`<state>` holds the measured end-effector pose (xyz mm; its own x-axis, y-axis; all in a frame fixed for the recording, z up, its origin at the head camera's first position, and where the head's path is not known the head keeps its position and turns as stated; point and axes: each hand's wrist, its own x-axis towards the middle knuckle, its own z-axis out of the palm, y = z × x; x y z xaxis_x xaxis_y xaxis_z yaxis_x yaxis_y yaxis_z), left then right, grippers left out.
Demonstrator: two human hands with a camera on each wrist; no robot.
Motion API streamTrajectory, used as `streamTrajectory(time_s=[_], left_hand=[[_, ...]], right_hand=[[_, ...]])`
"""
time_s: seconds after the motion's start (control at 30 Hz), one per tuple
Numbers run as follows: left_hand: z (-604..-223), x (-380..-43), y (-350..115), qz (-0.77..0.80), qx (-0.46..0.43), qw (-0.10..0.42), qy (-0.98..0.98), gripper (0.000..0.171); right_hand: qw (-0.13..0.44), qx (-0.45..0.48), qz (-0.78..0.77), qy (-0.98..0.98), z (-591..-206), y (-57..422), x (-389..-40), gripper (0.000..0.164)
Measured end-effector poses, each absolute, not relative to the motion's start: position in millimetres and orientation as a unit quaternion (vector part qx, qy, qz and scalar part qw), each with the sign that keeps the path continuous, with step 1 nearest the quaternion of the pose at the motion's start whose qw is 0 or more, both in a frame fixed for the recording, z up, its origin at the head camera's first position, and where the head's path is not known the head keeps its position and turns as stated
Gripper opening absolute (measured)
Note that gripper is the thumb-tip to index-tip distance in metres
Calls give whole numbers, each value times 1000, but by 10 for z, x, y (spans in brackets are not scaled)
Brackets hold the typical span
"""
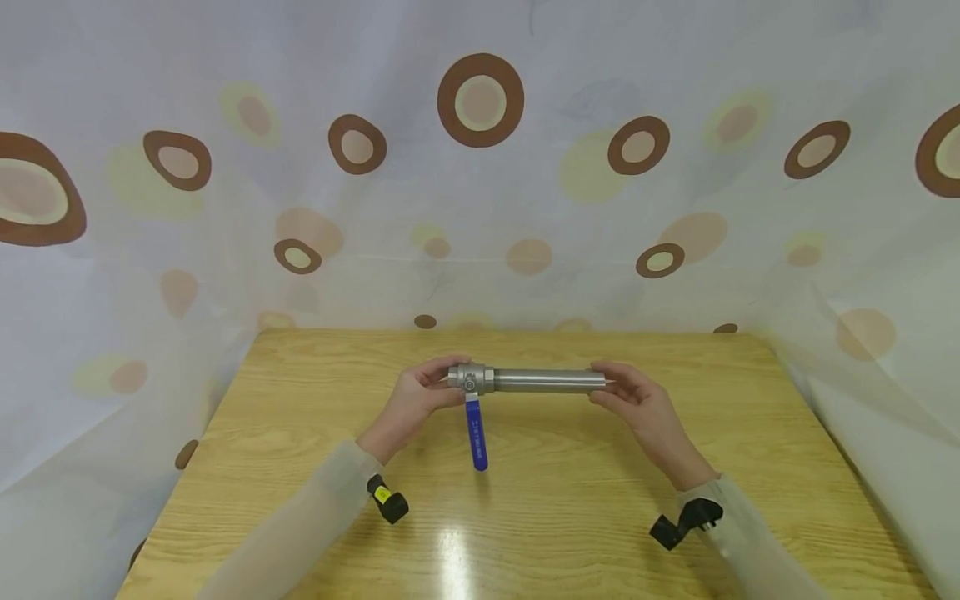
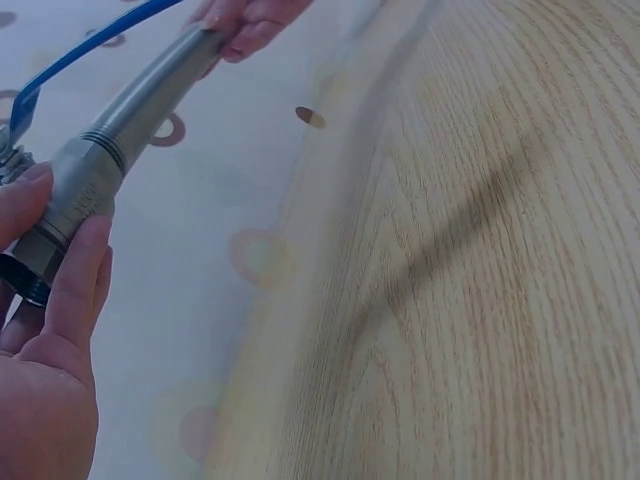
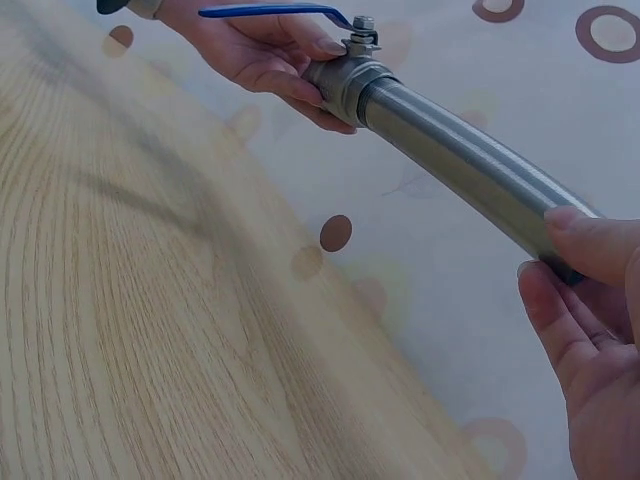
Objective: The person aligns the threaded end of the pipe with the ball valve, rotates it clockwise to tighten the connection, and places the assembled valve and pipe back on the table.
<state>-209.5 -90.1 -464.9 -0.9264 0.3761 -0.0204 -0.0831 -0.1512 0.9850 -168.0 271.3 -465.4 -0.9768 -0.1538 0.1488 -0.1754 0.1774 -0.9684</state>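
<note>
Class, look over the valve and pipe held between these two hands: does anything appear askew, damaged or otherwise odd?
Nothing stands out. The pipe runs straight out of the valve, and no dent or crack shows on either. The blue handle points crosswise to the pipe, likely an ordinary valve position.

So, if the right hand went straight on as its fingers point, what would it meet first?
The right hand pinches the round silver metal pipe; straight along it, the grey metal valve with the blue lever likely comes first, though depth is unclear.
</note>
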Motion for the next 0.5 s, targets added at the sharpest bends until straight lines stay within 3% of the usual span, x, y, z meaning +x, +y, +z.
streamTrajectory(time_s=[0.5], left_hand=[[-4608,-2086,-908,752,109,152,632,50]], right_hand=[[-13,124,633,-764,-4631,2735,-1676,43]])
